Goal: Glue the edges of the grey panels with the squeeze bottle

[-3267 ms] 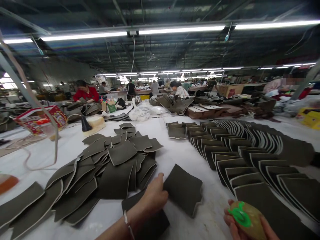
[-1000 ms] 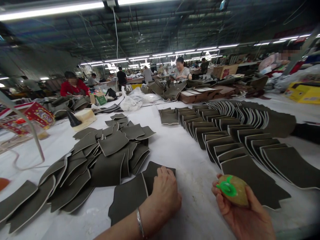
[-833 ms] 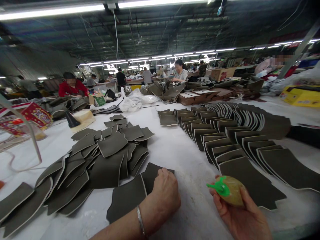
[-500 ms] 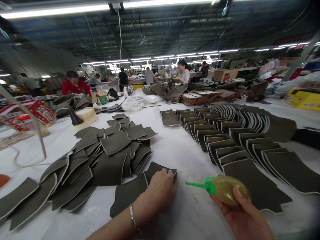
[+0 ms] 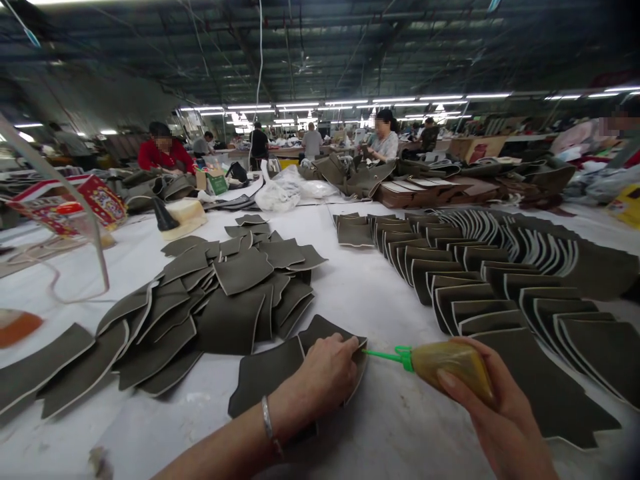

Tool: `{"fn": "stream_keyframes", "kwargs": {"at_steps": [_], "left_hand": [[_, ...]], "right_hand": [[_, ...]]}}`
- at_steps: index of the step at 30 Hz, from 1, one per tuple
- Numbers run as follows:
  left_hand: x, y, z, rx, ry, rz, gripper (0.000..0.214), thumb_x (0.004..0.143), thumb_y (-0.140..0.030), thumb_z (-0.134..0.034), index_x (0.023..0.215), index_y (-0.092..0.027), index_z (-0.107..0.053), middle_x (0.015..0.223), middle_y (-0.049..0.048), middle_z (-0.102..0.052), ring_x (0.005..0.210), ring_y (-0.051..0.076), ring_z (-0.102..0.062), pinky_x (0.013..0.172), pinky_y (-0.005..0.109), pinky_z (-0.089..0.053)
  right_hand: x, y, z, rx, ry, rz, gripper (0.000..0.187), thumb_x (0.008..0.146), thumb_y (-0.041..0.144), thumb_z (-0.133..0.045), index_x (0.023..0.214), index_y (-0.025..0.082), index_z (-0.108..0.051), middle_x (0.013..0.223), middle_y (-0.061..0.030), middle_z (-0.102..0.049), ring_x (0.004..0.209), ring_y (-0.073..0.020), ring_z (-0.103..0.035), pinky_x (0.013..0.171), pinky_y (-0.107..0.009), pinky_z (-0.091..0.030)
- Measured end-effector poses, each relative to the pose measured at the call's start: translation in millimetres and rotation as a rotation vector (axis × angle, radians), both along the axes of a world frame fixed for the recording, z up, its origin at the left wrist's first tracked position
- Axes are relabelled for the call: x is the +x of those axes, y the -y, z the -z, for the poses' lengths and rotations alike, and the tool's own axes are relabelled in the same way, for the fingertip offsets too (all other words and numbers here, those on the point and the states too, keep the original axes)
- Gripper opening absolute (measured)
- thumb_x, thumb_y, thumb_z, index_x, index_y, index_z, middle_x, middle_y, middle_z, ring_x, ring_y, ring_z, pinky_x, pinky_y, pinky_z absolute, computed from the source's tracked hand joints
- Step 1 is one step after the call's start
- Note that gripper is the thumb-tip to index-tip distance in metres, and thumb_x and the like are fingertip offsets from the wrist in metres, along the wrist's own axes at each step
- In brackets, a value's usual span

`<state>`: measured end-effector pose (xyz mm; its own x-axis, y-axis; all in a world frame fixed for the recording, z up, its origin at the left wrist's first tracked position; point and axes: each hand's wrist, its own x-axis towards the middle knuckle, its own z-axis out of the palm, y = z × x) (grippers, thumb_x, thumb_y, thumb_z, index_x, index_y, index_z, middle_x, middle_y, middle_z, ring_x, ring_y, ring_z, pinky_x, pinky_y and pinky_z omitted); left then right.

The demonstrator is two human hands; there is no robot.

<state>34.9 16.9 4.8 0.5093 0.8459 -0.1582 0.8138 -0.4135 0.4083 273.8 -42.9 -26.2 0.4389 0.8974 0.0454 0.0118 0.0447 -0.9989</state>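
Toward the near edge of the worktable (image 5: 400,433), a dark olive panel (image 5: 320,328) is grasped by the left hand (image 5: 330,367). A green-nozzled squeeze bottle (image 5: 445,359) is clasped in the right hand (image 5: 505,400), its tip (image 5: 367,352) held at the panel's right edge; whether they touch cannot be told. Loose panels (image 5: 227,327) are heaped toward the worktable's left edge, fanned panels (image 5: 473,293) arranged toward its right.

The squeeze bottle (image 5: 463,363) was amber-brown with a bright green nozzle (image 5: 405,359), while the sheet pieces (image 5: 243,272) were dark olive-grey and pale-edged. The bench (image 5: 370,293) was white and the bracelet (image 5: 267,417) silver. The package (image 5: 100,200) bore a multicoloured print on red; the cone (image 5: 163,215) was black.
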Motion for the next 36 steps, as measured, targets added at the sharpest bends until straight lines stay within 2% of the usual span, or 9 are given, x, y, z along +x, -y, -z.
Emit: {"fn": "stream_keyframes", "kwargs": {"at_steps": [3,6,10,14,19,24,28,36], "left_hand": [[-2,-1,1.2,0.022,0.011,0.016,0.043,0.086,-0.014,-0.039,0.121,-0.019,-0.064,0.097,0.0118,-0.068,0.085,0.029,-0.068,0.079,0.041,-0.053],[-3,-2,0.5,0.03,0.009,0.041,0.043,0.086,-0.015,-0.039,0.121,-0.018,-0.064,0.097,0.0115,-0.068,0.086,0.028,-0.068,0.078,0.04,-0.054],[-2,-1,0.9,0.046,-0.014,0.048,0.037,0.087,-0.015,-0.039,0.113,-0.017,-0.065,0.092,0.0102,-0.067,0.081,0.027,-0.068,0.075,0.038,-0.054],[-2,2,5.2,0.076,-0.01,0.048,0.031,0.089,-0.017,-0.04,0.109,-0.019,-0.064,0.091,0.0083,-0.065,0.077,0.025,-0.067,0.072,0.036,-0.054],[-4,4,6.7,0.085,-0.01,0.072,0.029,0.092,-0.019,-0.039,0.11,-0.02,-0.061,0.091,0.0064,-0.062,0.072,0.022,-0.066,0.067,0.033,-0.051],[-4,6,5.4,0.083,-0.01,0.079,0.026,0.097,-0.022,-0.036,0.111,-0.02,-0.059,0.093,0.0059,-0.061,0.071,0.021,-0.064,0.066,0.032,-0.05],[-4,7,6.7,0.078,-0.006,0.081,0.025,0.098,-0.023,-0.037,0.11,-0.02,-0.058,0.094,0.0059,-0.06,0.072,0.02,-0.064,0.066,0.031,-0.049],[-4,5,1.5,0.046,-0.01,0.101,0.026,0.094,-0.02,-0.038,0.113,-0.02,-0.057,0.096,0.006,-0.059,0.074,0.021,-0.064,0.067,0.032,-0.05]], "right_hand": [[0,-4,-4.3,0.005,0.34,-0.023,0.066,0.063,0.057,-0.084,0.115,0.024,-0.06,0.101,-0.003,-0.066,0.088,-0.0235,-0.062,0.075,-0.027,-0.051],[0,-7,-7.8,0.031,0.521,-0.063,0.058,0.072,0.058,-0.076,0.116,0.024,-0.058,0.101,-0.0042,-0.064,0.086,-0.0257,-0.064,0.075,-0.034,-0.053],[5,-5,-8.3,0.136,0.744,-0.112,0.047,0.085,0.052,-0.069,0.121,0.028,-0.053,0.107,-0.0031,-0.061,0.086,-0.0226,-0.064,0.075,-0.032,-0.055],[8,-1,-12.2,0.235,0.934,-0.142,0.044,0.089,0.049,-0.066,0.125,0.029,-0.049,0.109,-0.003,-0.063,0.089,-0.0217,-0.067,0.076,-0.028,-0.056],[10,-1,-18.6,0.231,0.949,-0.195,0.042,0.091,0.049,-0.065,0.124,0.029,-0.049,0.103,-0.0015,-0.064,0.082,-0.0193,-0.068,0.069,-0.024,-0.056],[9,-4,-18.2,0.218,0.917,-0.118,0.043,0.09,0.053,-0.064,0.122,0.028,-0.052,0.109,-0.0034,-0.063,0.087,-0.022,-0.067,0.073,-0.028,-0.056],[9,-3,-18.1,0.179,0.904,-0.162,0.044,0.089,0.053,-0.067,0.122,0.029,-0.051,0.105,-0.0022,-0.064,0.085,-0.0215,-0.068,0.069,-0.027,-0.055],[5,-3,-18.2,0.161,0.877,-0.135,0.044,0.088,0.052,-0.067,0.122,0.029,-0.051,0.108,-0.0028,-0.063,0.088,-0.0231,-0.067,0.075,-0.032,-0.055]]}}
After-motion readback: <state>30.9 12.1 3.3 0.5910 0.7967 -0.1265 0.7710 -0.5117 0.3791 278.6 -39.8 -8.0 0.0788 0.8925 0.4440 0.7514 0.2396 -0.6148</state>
